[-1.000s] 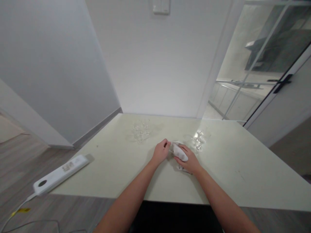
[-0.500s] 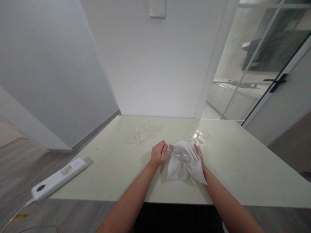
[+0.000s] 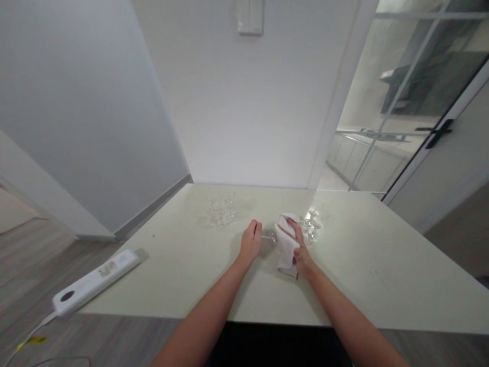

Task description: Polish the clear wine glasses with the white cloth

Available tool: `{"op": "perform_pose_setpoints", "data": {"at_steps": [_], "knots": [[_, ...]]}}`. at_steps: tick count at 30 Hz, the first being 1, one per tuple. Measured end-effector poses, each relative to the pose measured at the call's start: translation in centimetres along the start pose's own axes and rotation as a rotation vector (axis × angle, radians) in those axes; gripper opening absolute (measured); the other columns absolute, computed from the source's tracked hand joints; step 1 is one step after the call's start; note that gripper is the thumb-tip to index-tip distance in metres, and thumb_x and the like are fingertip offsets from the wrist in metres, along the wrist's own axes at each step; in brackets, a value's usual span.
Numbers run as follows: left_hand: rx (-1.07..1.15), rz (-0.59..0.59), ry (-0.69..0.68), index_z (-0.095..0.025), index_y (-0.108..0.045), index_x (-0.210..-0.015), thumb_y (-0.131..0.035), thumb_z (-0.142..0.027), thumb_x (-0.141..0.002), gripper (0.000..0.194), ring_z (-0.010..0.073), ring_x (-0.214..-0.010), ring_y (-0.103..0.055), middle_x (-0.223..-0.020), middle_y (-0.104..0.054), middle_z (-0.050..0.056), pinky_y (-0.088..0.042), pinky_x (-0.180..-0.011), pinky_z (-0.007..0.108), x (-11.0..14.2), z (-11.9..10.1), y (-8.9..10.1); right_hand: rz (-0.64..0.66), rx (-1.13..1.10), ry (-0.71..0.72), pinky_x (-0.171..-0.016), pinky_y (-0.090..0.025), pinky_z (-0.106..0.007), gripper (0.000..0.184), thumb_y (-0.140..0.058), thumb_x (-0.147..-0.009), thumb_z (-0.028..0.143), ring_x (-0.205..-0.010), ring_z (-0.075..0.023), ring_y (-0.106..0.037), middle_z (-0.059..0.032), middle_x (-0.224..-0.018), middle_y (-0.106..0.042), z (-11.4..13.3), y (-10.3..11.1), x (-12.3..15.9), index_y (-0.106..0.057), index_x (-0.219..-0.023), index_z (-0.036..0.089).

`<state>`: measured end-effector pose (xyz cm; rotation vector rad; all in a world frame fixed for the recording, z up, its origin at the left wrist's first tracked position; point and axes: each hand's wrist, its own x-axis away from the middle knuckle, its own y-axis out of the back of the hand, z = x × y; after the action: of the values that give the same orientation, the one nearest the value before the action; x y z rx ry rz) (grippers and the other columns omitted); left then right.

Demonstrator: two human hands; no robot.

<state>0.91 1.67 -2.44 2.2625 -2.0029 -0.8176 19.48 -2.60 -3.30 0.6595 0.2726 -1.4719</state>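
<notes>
My left hand (image 3: 251, 241) is closed around the foot end of a stemmed wine glass (image 3: 269, 237), which lies sideways above the table. Its stem points right, and its bowl is mostly hidden inside a white cloth (image 3: 286, 250). My right hand (image 3: 301, 251) grips the cloth from the right, wrapped about the bowl. Just beyond that hand, a group of clear stemmed glasses (image 3: 313, 224) stands on the table. Farther left is another group of clear stemmed glasses (image 3: 221, 210); their outlines are faint.
The pale table (image 3: 171, 265) reaches back to a white wall (image 3: 244, 117). On its front left corner lies a white power strip (image 3: 95, 280) with a cable running to the floor. A glazed door with a black handle (image 3: 439, 133) stands at the right.
The cloth was spread open under the glass bowl; now my right hand has folded it over the bowl and moved left. My left hand has barely moved, still at the foot end.
</notes>
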Motion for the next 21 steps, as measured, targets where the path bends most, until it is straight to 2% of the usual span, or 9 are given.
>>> {"op": "perform_pose_setpoints", "data": {"at_steps": [2,3,6,8,11,14,16,18,21], "knots": [[-0.045,-0.003,0.003,-0.022,-0.036,-0.070,-0.034,-0.043,-0.097,0.035,0.0140,-0.062,-0.042,-0.063,-0.041,-0.004,-0.029,-0.061,0.027,0.1,-0.1,0.0,0.038,0.099,0.095,-0.121,-0.013,-0.054,0.078,-0.034,-0.080,0.084,-0.145,-0.0338,-0.029,-0.0034,-0.156,-0.035,0.3,0.5,-0.1,-0.063,-0.130,0.031],[-0.064,0.011,-0.005,-0.022,-0.036,-0.070,-0.035,-0.043,-0.097,0.035,0.0141,-0.062,-0.042,-0.063,-0.041,-0.004,-0.028,-0.061,0.027,0.1,-0.2,0.1,0.057,0.097,0.102,-0.121,-0.013,-0.053,0.076,-0.032,-0.082,0.082,-0.144,-0.0331,-0.031,-0.0027,-0.156,-0.036,0.3,0.7,-0.2,-0.063,-0.131,0.032],[-0.098,0.104,-0.070,-0.021,-0.040,-0.071,-0.037,-0.044,-0.096,0.033,0.0144,-0.063,-0.043,-0.064,-0.045,-0.004,-0.028,-0.062,0.027,0.4,-0.7,0.2,0.088,-0.011,0.031,-0.119,-0.023,-0.049,0.073,-0.021,-0.090,0.074,-0.136,-0.0291,-0.043,-0.0048,-0.143,-0.053,0.0,0.9,-0.4,-0.057,-0.137,0.030],[-0.101,0.138,-0.101,-0.021,-0.041,-0.072,-0.037,-0.044,-0.096,0.033,0.0145,-0.064,-0.044,-0.065,-0.046,-0.004,-0.029,-0.063,0.027,0.5,-0.8,0.2,0.084,-0.055,-0.001,-0.117,-0.028,-0.048,0.063,-0.022,-0.096,0.062,-0.132,-0.0272,-0.048,-0.0060,-0.137,-0.059,-0.3,0.8,-0.4,-0.056,-0.137,0.028],[-0.038,0.076,-0.083,-0.021,-0.040,-0.072,-0.036,-0.045,-0.097,0.035,0.0139,-0.063,-0.043,-0.064,-0.043,-0.004,-0.030,-0.062,0.027,0.3,-0.7,0.1,0.031,0.029,0.011,-0.113,-0.032,-0.048,0.048,-0.049,-0.092,0.046,-0.128,-0.0281,-0.050,-0.0090,-0.134,-0.057,-0.4,0.5,-0.5,-0.055,-0.134,0.024],[0.076,0.010,-0.017,-0.022,-0.038,-0.071,-0.034,-0.047,-0.097,0.037,0.0136,-0.062,-0.041,-0.062,-0.040,-0.004,-0.032,-0.061,0.026,0.0,-0.4,0.0,-0.010,0.114,-0.015,-0.111,-0.035,-0.048,0.057,-0.069,-0.078,0.037,-0.124,-0.0294,-0.051,-0.0112,-0.132,-0.056,-0.3,0.1,-0.5,-0.053,-0.130,0.022],[0.104,0.019,0.008,-0.022,-0.038,-0.070,-0.033,-0.049,-0.096,0.038,0.0136,-0.060,-0.040,-0.061,-0.040,-0.005,-0.033,-0.060,0.026,-0.1,-0.3,0.2,-0.009,0.063,-0.128,-0.102,-0.044,-0.045,0.058,-0.075,-0.073,0.038,-0.113,-0.0281,-0.057,-0.0094,-0.126,-0.060,-0.3,-0.1,-0.6,-0.053,-0.125,0.023],[0.063,0.053,-0.039,-0.022,-0.039,-0.070,-0.033,-0.048,-0.097,0.038,0.0138,-0.061,-0.041,-0.061,-0.041,-0.004,-0.033,-0.060,0.026,0.1,-0.3,0.5,-0.014,-0.080,-0.301,-0.085,-0.053,-0.039,0.054,-0.076,-0.072,0.042,-0.095,-0.0247,-0.063,-0.0054,-0.110,-0.066,-0.4,-0.3,-0.5,-0.055,-0.118,0.024],[-0.062,0.145,-0.294,-0.021,-0.044,-0.072,-0.035,-0.043,-0.096,0.034,0.0150,-0.064,-0.044,-0.067,-0.046,-0.001,-0.036,-0.064,0.028,0.6,-0.4,1.2,-0.012,-0.362,-0.555,-0.068,-0.054,-0.032,0.041,-0.068,-0.079,0.052,-0.077,-0.0219,-0.065,-0.0039,-0.091,-0.071,-0.6,-0.4,-0.5,-0.061,-0.106,0.021]]}}
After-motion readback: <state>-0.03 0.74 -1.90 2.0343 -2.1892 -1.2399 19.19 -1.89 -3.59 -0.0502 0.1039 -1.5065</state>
